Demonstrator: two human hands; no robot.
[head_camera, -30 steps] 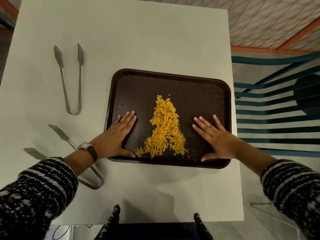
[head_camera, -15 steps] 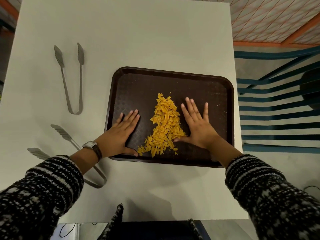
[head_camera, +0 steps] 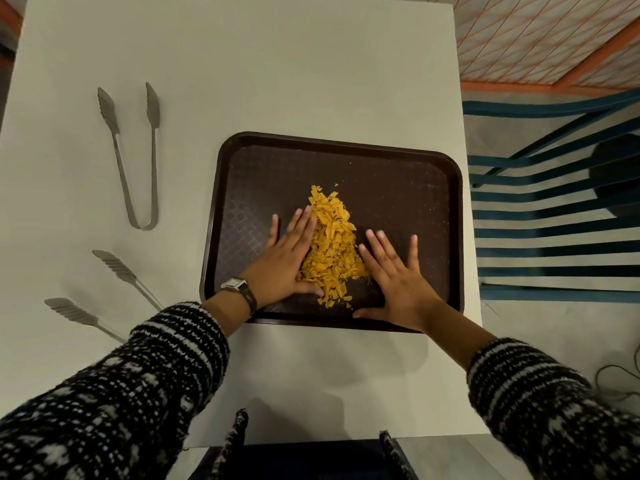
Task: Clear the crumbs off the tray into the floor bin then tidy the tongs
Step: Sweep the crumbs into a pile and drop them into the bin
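A dark brown tray (head_camera: pixel 398 174) lies on the white table (head_camera: pixel 277 64). A heap of yellow crumbs (head_camera: pixel 330 244) sits in its near middle. My left hand (head_camera: pixel 284 261) lies flat on the tray, fingers spread, pressed against the heap's left side. My right hand (head_camera: pixel 394 278) lies flat against the heap's right side, holding nothing. One pair of metal tongs (head_camera: pixel 133 157) lies at the far left of the table. A second pair of tongs (head_camera: pixel 100 299) lies nearer, partly hidden under my left sleeve.
The table's right edge runs just beside the tray. Past it stands a blue slatted chair (head_camera: pixel 554 237) on the floor, and a cable (head_camera: pixel 620 379) lies at lower right. No bin is in view.
Both hands slid inward across the tray, first the right, then the left. The crumbs are squeezed into a narrower, taller heap between them.
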